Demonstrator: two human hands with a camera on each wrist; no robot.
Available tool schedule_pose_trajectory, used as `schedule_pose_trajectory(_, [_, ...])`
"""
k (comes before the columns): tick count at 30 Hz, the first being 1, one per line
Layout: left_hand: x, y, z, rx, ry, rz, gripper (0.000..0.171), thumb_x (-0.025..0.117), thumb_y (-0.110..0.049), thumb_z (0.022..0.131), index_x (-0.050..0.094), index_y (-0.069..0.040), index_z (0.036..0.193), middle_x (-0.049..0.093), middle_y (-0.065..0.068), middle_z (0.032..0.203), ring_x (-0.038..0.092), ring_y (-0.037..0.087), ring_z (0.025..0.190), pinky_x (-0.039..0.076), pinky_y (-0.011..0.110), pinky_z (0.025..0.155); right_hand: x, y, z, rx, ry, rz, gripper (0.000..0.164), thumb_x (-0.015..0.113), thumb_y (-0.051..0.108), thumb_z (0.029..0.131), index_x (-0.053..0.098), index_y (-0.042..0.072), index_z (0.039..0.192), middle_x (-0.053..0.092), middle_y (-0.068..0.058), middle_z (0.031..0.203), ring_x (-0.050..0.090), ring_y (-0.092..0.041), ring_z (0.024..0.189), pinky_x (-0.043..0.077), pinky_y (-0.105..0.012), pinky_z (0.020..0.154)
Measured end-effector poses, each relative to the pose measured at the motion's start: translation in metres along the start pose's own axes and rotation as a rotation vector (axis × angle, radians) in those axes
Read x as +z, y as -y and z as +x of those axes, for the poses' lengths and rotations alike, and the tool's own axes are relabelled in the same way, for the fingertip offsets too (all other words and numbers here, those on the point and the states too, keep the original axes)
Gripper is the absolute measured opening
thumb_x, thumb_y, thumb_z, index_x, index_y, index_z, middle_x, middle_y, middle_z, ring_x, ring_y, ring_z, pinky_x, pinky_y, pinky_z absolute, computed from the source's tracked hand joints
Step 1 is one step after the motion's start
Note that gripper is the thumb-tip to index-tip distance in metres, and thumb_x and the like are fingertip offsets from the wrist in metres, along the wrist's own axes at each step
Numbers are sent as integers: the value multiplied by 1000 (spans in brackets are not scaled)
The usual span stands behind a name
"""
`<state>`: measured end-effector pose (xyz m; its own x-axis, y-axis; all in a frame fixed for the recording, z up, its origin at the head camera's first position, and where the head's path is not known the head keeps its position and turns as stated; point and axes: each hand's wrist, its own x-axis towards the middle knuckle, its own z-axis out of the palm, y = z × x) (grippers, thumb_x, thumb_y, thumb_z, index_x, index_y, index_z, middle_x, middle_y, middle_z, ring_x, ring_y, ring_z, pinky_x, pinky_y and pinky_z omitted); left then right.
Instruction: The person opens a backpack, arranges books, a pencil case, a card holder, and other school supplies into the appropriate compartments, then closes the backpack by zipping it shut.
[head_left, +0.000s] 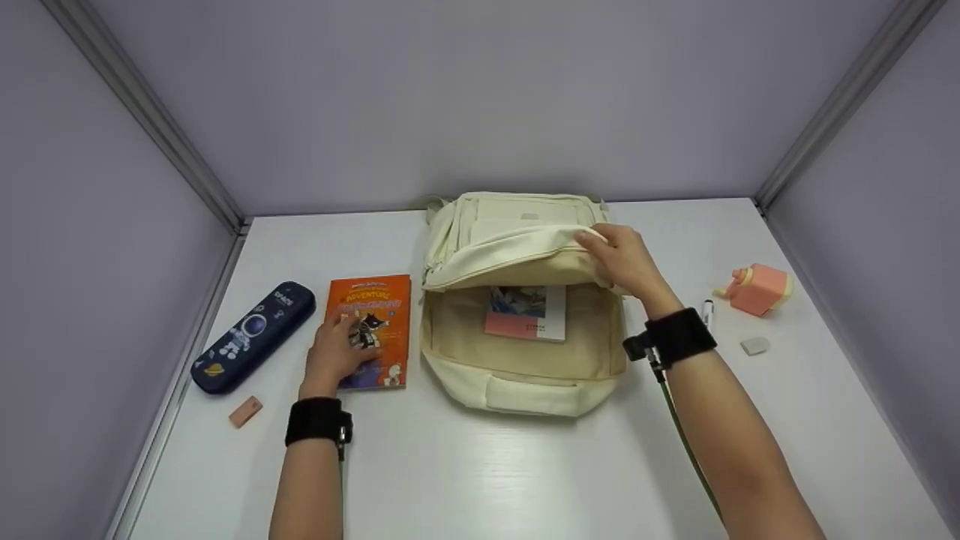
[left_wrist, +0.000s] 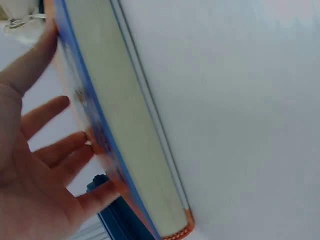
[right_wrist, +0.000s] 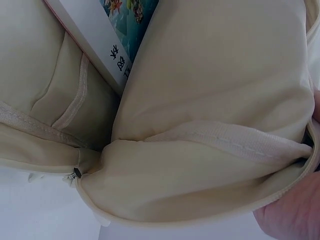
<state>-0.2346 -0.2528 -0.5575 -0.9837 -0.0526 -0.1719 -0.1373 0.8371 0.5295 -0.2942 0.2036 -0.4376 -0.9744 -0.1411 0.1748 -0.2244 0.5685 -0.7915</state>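
My left hand [head_left: 334, 356] lies over an orange book [head_left: 394, 322] with a cartoon cover, flat on the table left of the bag. In the left wrist view its spread fingertips [left_wrist: 77, 152] meet the cover, beside the thick page edge of the book. A cream backpack [head_left: 529, 397] lies unzipped in the middle. My right hand [head_left: 626, 259] pinches the rim of its front flap [head_left: 517, 251] and holds it raised. Inside rests a second book [head_left: 551, 322], white and pink with a picture; the flap hides its upper part. The right wrist view shows the flap's lining [right_wrist: 220, 75].
A navy astronaut pencil case [head_left: 255, 337] and a pink eraser [head_left: 245, 412] lie at the left. On the right are a pink and yellow object [head_left: 757, 289], a white marker [head_left: 707, 311] and a grey eraser [head_left: 754, 346]. Grey partition walls [head_left: 517, 97] enclose the table.
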Motion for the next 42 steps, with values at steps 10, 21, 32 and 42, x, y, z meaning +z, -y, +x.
schedule_pose_trajectory(10, [-13, -4, -28, -361, 61, -94, 112, 82, -49, 74, 20, 8, 147, 31, 40, 134, 33, 55, 124, 34, 65, 98, -2, -2, 0, -5, -7, -14, 38, 59, 39, 99, 65, 3, 88, 49, -1, 69, 47, -17, 64, 37, -31, 66])
schedule_pose_trajectory(21, [-31, 10, -37, -420, 256, -89, 106, 79, -58, 74, 36, 16, 135, 51, 30, 120, 50, 39, 104, 44, 50, 91, -2, -1, 0, 12, 17, 11, 38, 58, 39, 99, 62, 4, 85, 44, 1, 66, 42, -11, 56, 36, -29, 61])
schedule_pose_trajectory(32, [-29, 17, -38, -436, 235, -120, 107, 80, -66, 66, 47, 14, 129, 54, 23, 109, 49, 35, 95, 43, 44, 81, -3, 1, 0, 20, 31, 7, 38, 58, 39, 100, 66, 2, 93, 53, -4, 77, 47, -16, 65, 38, -31, 66])
schedule_pose_trajectory(42, [-31, 15, -36, -432, 193, -219, 94, 83, -57, 68, 46, 10, 124, 52, 18, 101, 51, 31, 88, 44, 38, 72, -3, 1, 0, 15, 18, -1, 37, 58, 37, 100, 67, 2, 94, 56, -6, 79, 49, -19, 69, 38, -31, 68])
